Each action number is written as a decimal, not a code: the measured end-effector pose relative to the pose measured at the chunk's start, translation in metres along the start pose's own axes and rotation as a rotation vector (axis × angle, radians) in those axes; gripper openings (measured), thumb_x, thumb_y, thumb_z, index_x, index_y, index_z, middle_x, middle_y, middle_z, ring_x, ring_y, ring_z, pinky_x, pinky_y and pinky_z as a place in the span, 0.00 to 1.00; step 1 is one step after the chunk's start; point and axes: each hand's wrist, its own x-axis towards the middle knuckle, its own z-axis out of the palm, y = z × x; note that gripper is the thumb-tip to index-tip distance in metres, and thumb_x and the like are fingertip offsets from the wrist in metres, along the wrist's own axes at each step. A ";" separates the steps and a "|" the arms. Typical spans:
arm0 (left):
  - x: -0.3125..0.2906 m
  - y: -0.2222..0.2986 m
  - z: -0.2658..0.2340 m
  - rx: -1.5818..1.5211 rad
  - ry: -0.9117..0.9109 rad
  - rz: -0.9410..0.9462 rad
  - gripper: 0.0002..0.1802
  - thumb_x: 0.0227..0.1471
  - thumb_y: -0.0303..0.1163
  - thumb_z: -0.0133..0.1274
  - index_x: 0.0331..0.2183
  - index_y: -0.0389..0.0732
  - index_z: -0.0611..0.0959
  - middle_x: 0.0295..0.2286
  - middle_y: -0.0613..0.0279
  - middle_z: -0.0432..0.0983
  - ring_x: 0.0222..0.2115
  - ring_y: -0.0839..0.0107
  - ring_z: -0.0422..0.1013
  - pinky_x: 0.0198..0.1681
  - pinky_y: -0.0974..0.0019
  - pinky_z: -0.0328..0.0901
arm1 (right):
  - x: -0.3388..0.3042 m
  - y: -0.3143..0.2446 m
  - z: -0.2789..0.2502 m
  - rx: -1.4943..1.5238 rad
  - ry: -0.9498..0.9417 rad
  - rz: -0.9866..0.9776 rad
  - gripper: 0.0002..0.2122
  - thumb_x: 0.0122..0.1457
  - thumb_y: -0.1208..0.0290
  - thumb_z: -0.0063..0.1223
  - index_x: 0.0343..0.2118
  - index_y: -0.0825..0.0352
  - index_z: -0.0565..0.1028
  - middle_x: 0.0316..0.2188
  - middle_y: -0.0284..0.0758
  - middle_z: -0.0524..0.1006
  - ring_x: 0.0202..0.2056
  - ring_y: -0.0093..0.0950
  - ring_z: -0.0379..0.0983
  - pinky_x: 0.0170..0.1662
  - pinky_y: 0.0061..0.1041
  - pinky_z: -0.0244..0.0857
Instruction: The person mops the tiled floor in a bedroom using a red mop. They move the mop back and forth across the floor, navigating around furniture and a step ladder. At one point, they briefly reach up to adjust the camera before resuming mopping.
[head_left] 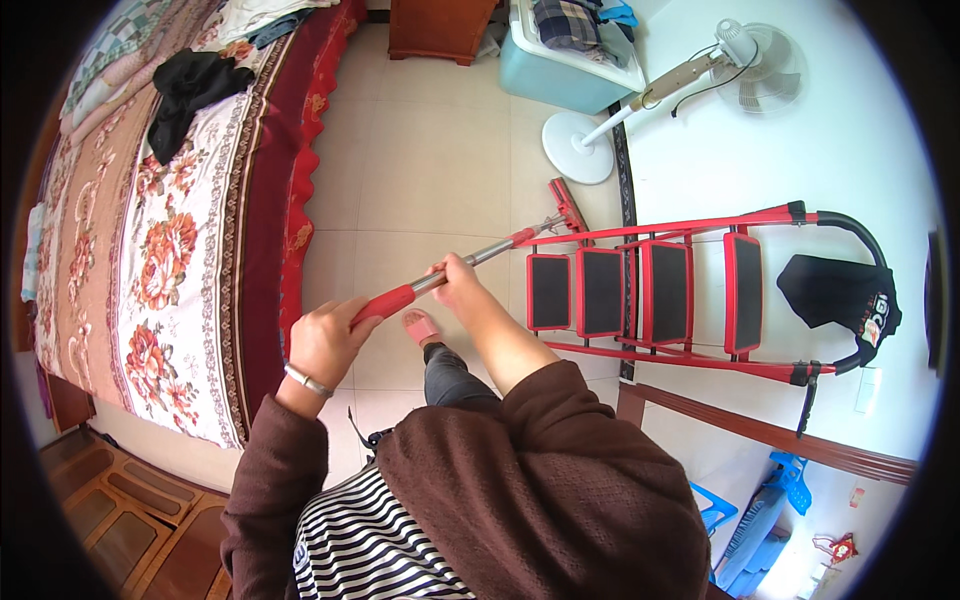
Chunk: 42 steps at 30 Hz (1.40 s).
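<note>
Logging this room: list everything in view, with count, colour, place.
Mop: one, red and silver, centre.
Stepladder: one, red, right.
Garment: one, black, on stepladder.
Fan: one, white, upper right.
Tub: one, pale blue, beside fan.
Cabinet: one, brown, top centre.
Bed: one, brown and white, left.
Clothes: at least two, black and blue, on bed.
Panels: several, brown, lower left.
Furniture: count unclear, blue, lower right.
Slipper: one, pink, below mop.
Jacket: one, brown, below.
Shirt: one, black and white, below.
Left hand, right hand: one each, on mop.
</note>
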 end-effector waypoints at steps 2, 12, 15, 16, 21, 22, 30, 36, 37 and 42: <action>-0.033 0.000 -0.019 0.022 -0.008 -0.057 0.12 0.42 0.40 0.58 0.31 0.44 0.81 0.18 0.57 0.72 0.19 0.58 0.71 0.22 0.61 0.66 | -0.019 0.032 -0.003 -0.045 0.006 0.028 0.03 0.51 0.80 0.39 0.25 0.68 0.60 0.17 0.36 0.62 0.18 0.28 0.59 0.25 0.29 0.65; -0.198 0.036 -0.127 -0.030 0.179 -0.305 0.08 0.44 0.29 0.58 0.28 0.36 0.81 0.17 0.54 0.74 0.16 0.64 0.71 0.20 0.67 0.64 | -0.158 0.187 -0.024 -0.267 -0.254 0.201 0.03 0.47 0.80 0.40 0.25 0.67 0.60 0.18 0.37 0.62 0.19 0.29 0.61 0.24 0.32 0.64; -0.221 0.049 -0.171 0.036 0.196 -0.392 0.05 0.45 0.25 0.55 0.27 0.33 0.81 0.17 0.53 0.74 0.15 0.66 0.70 0.20 0.69 0.63 | -0.200 0.222 -0.025 -0.208 -0.353 0.330 0.03 0.47 0.81 0.41 0.25 0.68 0.61 0.18 0.37 0.62 0.21 0.30 0.63 0.28 0.32 0.66; -0.225 0.051 -0.181 0.048 0.192 -0.383 0.06 0.45 0.25 0.54 0.27 0.33 0.81 0.17 0.53 0.74 0.16 0.65 0.70 0.21 0.69 0.63 | -0.209 0.230 -0.024 -0.217 -0.355 0.361 0.03 0.47 0.81 0.41 0.25 0.68 0.61 0.18 0.37 0.62 0.21 0.30 0.63 0.30 0.33 0.66; -0.206 0.043 -0.183 -0.080 0.110 -0.449 0.06 0.45 0.24 0.54 0.29 0.33 0.81 0.19 0.51 0.74 0.18 0.64 0.71 0.22 0.69 0.64 | -0.203 0.222 -0.005 -0.286 -0.299 0.335 0.03 0.48 0.81 0.41 0.25 0.68 0.61 0.19 0.37 0.63 0.22 0.30 0.63 0.31 0.34 0.67; -0.197 0.040 -0.177 -0.044 0.092 -0.426 0.08 0.45 0.24 0.54 0.31 0.33 0.80 0.20 0.51 0.74 0.18 0.64 0.71 0.22 0.69 0.64 | -0.193 0.215 -0.001 -0.279 -0.305 0.338 0.03 0.48 0.81 0.41 0.24 0.69 0.61 0.18 0.37 0.63 0.22 0.31 0.63 0.31 0.34 0.67; -0.086 -0.018 -0.061 -0.132 0.000 -0.174 0.23 0.42 0.31 0.58 0.43 0.37 0.75 0.27 0.46 0.75 0.21 0.59 0.74 0.25 0.65 0.68 | -0.053 0.125 0.060 -0.389 -0.286 0.140 0.03 0.48 0.79 0.42 0.23 0.67 0.62 0.14 0.36 0.64 0.17 0.32 0.63 0.23 0.34 0.64; 0.029 -0.027 0.070 -1.059 -0.537 -0.864 0.16 0.42 0.30 0.52 0.35 0.32 0.72 0.19 0.59 0.70 0.10 0.73 0.66 0.10 0.69 0.57 | 0.028 0.027 0.072 -0.616 -0.195 -0.220 0.09 0.55 0.72 0.45 0.24 0.71 0.62 0.15 0.36 0.65 0.14 0.29 0.63 0.16 0.29 0.63; 0.041 -0.028 0.078 -1.124 -0.533 -0.911 0.14 0.42 0.29 0.52 0.32 0.32 0.71 0.18 0.60 0.69 0.10 0.74 0.65 0.09 0.70 0.55 | 0.028 0.023 0.074 -0.623 -0.185 -0.228 0.11 0.56 0.70 0.44 0.21 0.71 0.63 0.14 0.36 0.65 0.14 0.31 0.64 0.17 0.30 0.63; 0.031 -0.025 0.059 -1.058 -0.476 -0.940 0.09 0.43 0.28 0.53 0.26 0.37 0.69 0.14 0.66 0.63 0.08 0.77 0.58 0.08 0.72 0.48 | -0.005 0.040 0.075 -0.687 -0.242 -0.107 0.07 0.53 0.75 0.42 0.20 0.71 0.63 0.15 0.38 0.66 0.15 0.33 0.65 0.19 0.33 0.64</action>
